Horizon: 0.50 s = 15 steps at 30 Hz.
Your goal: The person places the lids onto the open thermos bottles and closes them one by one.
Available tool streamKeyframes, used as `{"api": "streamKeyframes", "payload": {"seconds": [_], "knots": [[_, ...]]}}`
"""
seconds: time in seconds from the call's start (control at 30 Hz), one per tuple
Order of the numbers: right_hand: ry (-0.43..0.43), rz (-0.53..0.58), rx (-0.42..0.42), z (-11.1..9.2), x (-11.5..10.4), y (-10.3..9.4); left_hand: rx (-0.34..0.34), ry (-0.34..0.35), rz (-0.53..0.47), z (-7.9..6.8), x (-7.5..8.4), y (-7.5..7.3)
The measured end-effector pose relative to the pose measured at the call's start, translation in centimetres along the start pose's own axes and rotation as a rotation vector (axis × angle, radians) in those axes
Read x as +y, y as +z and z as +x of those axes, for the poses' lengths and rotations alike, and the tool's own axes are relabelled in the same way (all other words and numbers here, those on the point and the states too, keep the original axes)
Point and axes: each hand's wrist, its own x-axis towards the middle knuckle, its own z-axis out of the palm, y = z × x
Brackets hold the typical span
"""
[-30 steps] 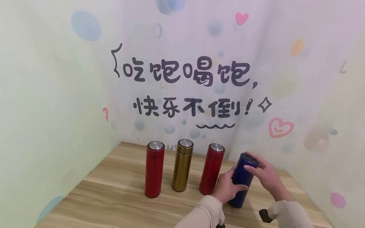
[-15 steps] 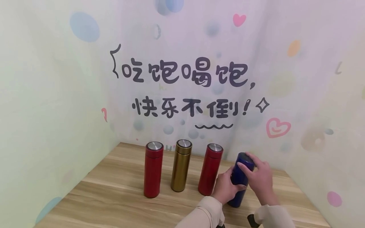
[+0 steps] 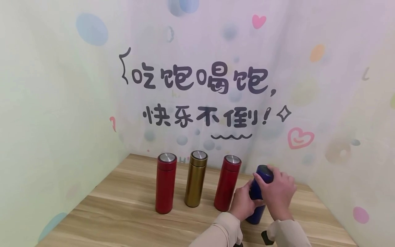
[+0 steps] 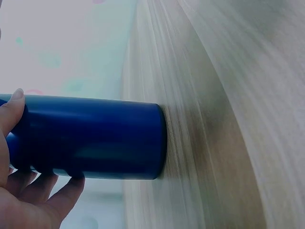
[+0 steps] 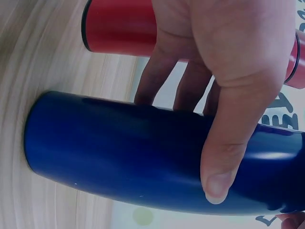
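A dark blue thermos bottle (image 3: pixel 254 217) stands on the wooden table at the right. My left hand (image 3: pixel 243 203) grips its body, thumb across the near side. In the left wrist view the fingers of the left hand (image 4: pixel 35 193) wrap the blue bottle (image 4: pixel 105 138), whose base meets the table. My right hand (image 3: pixel 280 190) holds the top around the dark lid (image 3: pixel 263 168), thumb on the left side and fingers over the far side. The right wrist view shows the left hand (image 5: pixel 238 62) around the blue bottle (image 5: pixel 124 148); only a bit of the right hand appears in the lower right corner.
Left of the blue bottle, a red thermos (image 3: pixel 227 187), a gold thermos (image 3: pixel 195 185) and another red thermos (image 3: pixel 166 188) stand upright in a row with silver-topped lids. A printed cloth backdrop (image 3: pixel 197 51) encloses the table (image 3: pixel 123 219) behind and at both sides.
My right hand has turned round the lid, its wrist swinging left and the back of the hand coming into view. The left hand and the blue bottle stay about in place.
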Motion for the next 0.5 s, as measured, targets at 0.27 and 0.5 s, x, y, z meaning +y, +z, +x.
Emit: {"api": "streamKeyframes", "payload": {"seconds": [0.27,0.5], "knots": [[0.016,0.016,-0.020,0.2,0.0,0.5,0.000,0.022,-0.001,0.0,-0.3,-0.3],[0.014,0.220,-0.167,0.6,1.2,0.1,-0.005,0.035,-0.040,0.0,-0.3,-0.1]]}}
